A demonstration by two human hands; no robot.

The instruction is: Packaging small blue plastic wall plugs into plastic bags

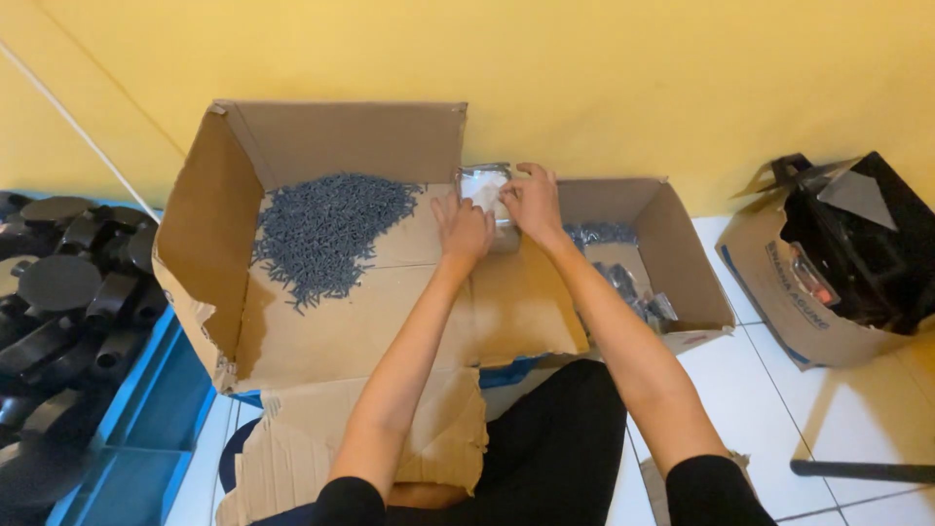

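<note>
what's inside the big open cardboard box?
A heap of small dark screws lies on the floor of the big cardboard box. The left hand and right hand hold a clear plastic bag, hiding the corner beneath.

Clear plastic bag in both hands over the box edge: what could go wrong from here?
1. The clear bag is held by the left hand and right hand above the gap between the big cardboard box and the smaller box; loose contents could drop between them.
2. The pile of small dark pieces lies close; a forearm sweep might scatter it.
</note>
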